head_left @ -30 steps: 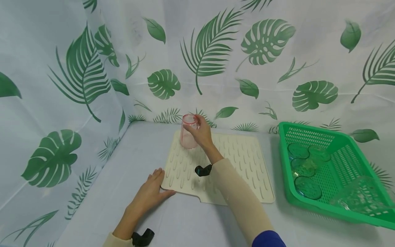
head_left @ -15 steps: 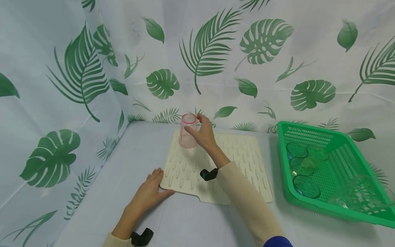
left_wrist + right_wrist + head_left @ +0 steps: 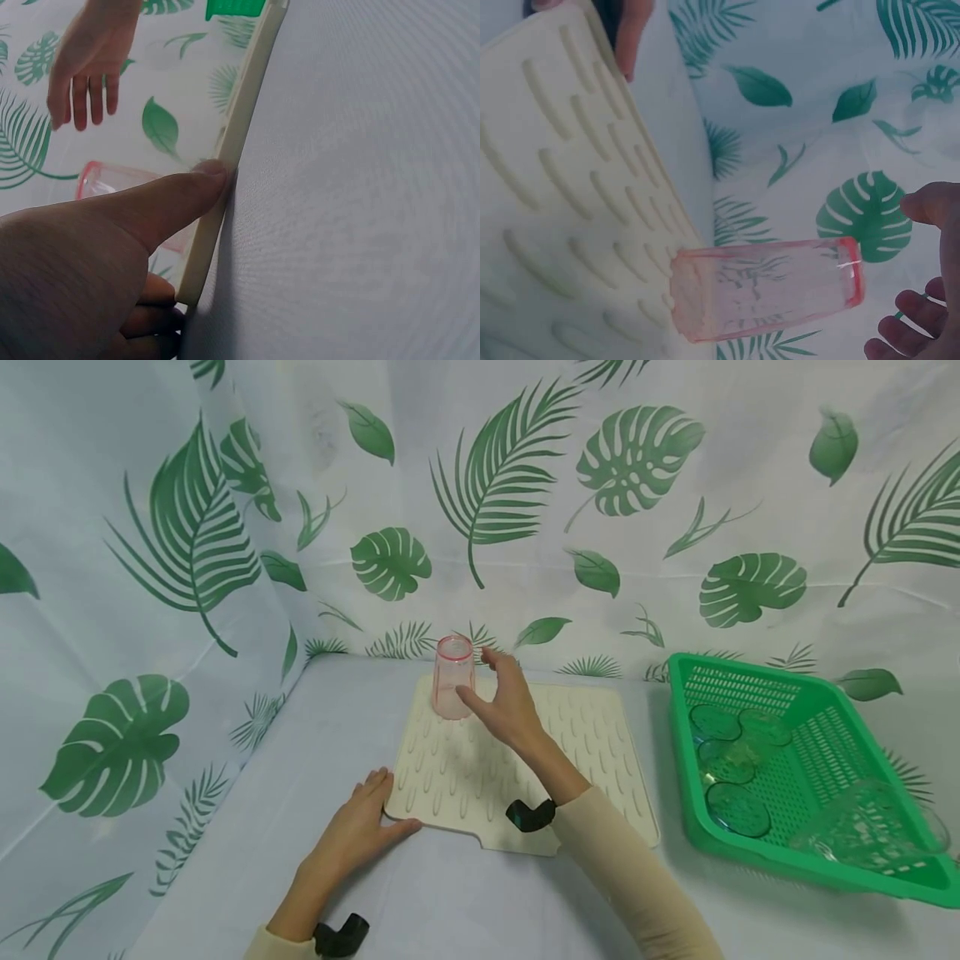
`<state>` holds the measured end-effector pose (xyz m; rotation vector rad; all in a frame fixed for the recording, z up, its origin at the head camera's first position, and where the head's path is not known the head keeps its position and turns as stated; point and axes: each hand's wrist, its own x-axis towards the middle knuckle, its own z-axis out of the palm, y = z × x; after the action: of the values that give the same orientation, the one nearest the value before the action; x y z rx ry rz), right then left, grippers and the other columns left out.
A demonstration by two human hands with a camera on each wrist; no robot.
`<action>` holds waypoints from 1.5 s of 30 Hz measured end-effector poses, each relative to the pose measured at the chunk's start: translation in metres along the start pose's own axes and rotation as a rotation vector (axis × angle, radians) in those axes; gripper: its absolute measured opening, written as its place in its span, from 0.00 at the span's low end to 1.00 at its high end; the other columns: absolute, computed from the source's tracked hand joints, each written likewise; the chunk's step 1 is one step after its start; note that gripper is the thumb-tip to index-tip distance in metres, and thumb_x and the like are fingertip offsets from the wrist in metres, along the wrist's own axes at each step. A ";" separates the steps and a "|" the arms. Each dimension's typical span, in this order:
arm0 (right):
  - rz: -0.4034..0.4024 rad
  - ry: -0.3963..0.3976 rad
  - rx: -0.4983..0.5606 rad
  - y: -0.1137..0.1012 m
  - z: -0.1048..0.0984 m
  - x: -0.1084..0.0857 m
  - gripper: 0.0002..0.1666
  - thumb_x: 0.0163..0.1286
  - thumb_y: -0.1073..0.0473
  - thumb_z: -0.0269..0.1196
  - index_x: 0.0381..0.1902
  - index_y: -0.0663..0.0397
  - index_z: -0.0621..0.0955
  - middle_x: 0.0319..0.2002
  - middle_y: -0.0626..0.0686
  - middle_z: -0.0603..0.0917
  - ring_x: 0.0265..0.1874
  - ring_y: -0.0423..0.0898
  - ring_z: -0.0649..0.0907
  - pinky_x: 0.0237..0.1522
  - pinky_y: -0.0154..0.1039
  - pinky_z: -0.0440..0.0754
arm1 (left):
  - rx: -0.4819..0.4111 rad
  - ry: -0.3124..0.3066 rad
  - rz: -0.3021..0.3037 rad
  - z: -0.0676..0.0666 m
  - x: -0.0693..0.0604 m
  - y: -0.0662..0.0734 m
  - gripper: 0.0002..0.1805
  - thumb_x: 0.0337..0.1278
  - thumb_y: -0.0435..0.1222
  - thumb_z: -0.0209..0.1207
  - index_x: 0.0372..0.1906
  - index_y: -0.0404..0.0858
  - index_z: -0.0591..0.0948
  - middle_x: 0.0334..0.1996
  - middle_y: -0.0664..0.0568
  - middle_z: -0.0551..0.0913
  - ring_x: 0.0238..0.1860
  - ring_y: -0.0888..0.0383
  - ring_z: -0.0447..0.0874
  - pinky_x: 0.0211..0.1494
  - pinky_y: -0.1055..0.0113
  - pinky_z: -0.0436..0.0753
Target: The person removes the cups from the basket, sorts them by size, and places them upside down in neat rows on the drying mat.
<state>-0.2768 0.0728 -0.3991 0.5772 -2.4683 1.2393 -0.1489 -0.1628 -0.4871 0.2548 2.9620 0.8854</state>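
Note:
A clear pink-tinted glass [image 3: 453, 681] stands at the back left of the cream ridged mat [image 3: 525, 752], its red-ringed end up. My right hand [image 3: 510, 706] is just right of the glass, thumb and fingers spread, holding nothing. In the right wrist view, a gap shows between the glass [image 3: 769, 289] and the fingertips [image 3: 922, 311]. My left hand [image 3: 356, 827] rests at the mat's front left corner. Its thumb [image 3: 184, 199] touches the front edge in the left wrist view, and the other fingers lie by the left edge, partly hidden.
A green plastic basket [image 3: 693, 810] stands right of the mat. Several tinted glasses [image 3: 738, 810] and a clear glass pitcher [image 3: 862, 827] lie inside. A leaf-patterned cloth [image 3: 510, 602] rises behind the table, and another side of it runs along the left.
My right hand has let go of the glass and drawn back to the right, its fingers spreading. The glass stays standing on the mat. My left hand keeps its place at the corner.

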 end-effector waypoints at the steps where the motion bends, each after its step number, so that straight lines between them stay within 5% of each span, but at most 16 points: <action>1: -0.010 0.000 -0.008 -0.001 -0.002 -0.003 0.41 0.67 0.50 0.67 0.71 0.63 0.67 0.65 0.61 0.75 0.66 0.57 0.74 0.68 0.55 0.74 | -0.001 0.000 0.002 0.000 0.000 0.000 0.51 0.56 0.56 0.68 0.74 0.26 0.63 0.74 0.30 0.62 0.77 0.33 0.56 0.78 0.40 0.59; 18: -0.131 0.061 -0.138 -0.018 -0.045 -0.050 0.35 0.64 0.52 0.70 0.65 0.58 0.73 0.59 0.57 0.79 0.57 0.54 0.77 0.56 0.54 0.81 | -0.003 0.010 0.007 0.001 0.000 -0.001 0.50 0.56 0.56 0.68 0.73 0.28 0.64 0.74 0.30 0.63 0.76 0.32 0.57 0.78 0.39 0.59; 35: -0.262 0.162 -0.188 -0.015 -0.095 -0.081 0.31 0.58 0.59 0.73 0.58 0.61 0.77 0.56 0.59 0.82 0.56 0.56 0.78 0.55 0.54 0.80 | 0.007 0.016 0.010 0.000 0.000 0.000 0.52 0.56 0.56 0.67 0.72 0.24 0.64 0.73 0.29 0.63 0.77 0.34 0.57 0.78 0.40 0.59; 45: -0.257 0.233 -0.174 -0.009 -0.138 -0.097 0.32 0.54 0.68 0.73 0.58 0.67 0.77 0.53 0.62 0.82 0.52 0.57 0.79 0.52 0.36 0.74 | -0.019 -0.004 -0.012 0.000 0.001 0.000 0.51 0.57 0.56 0.67 0.74 0.25 0.63 0.75 0.31 0.61 0.77 0.34 0.55 0.79 0.39 0.58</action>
<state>-0.1741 0.2010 -0.3576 0.6398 -2.2000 0.9263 -0.1499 -0.1622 -0.4868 0.2369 2.9472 0.9099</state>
